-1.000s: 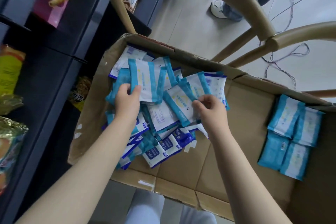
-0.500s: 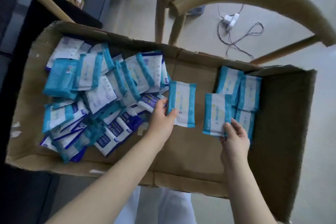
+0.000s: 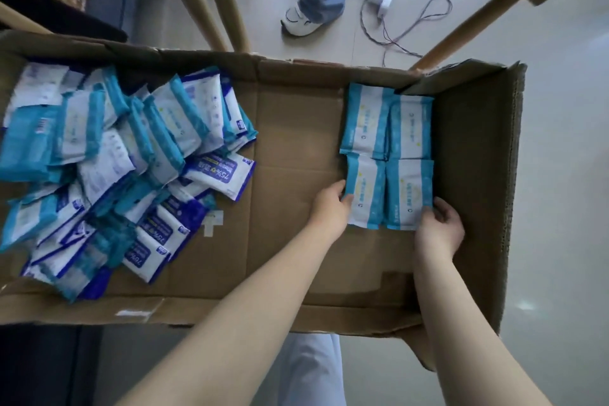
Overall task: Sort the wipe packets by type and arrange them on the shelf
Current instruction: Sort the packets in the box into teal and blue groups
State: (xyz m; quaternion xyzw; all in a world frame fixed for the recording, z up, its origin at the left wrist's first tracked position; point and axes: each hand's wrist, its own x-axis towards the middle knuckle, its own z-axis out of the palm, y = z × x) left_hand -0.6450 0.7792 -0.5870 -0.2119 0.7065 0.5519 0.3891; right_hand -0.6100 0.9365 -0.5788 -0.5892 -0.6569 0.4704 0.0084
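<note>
Wipe packets point(image 3: 108, 168) heaped in box point(image 3: 296, 128) left; four teal packets point(image 3: 410, 128) tidy right.

A white-and-navy wipe packet point(image 3: 220, 176) in the cardboard box point(image 3: 296, 142) bore "75%", upside down to the camera. A second such packet point(image 3: 148, 252) nearer the front edge appeared to carry the same figure. Lettering on the light-blue packets point(image 3: 365, 119) was too blurred to read.

Cardboard box point(image 3: 296, 142) holds jumbled packet heap point(image 3: 115, 158) left, neat packet grid point(image 3: 408, 128) right.
</note>
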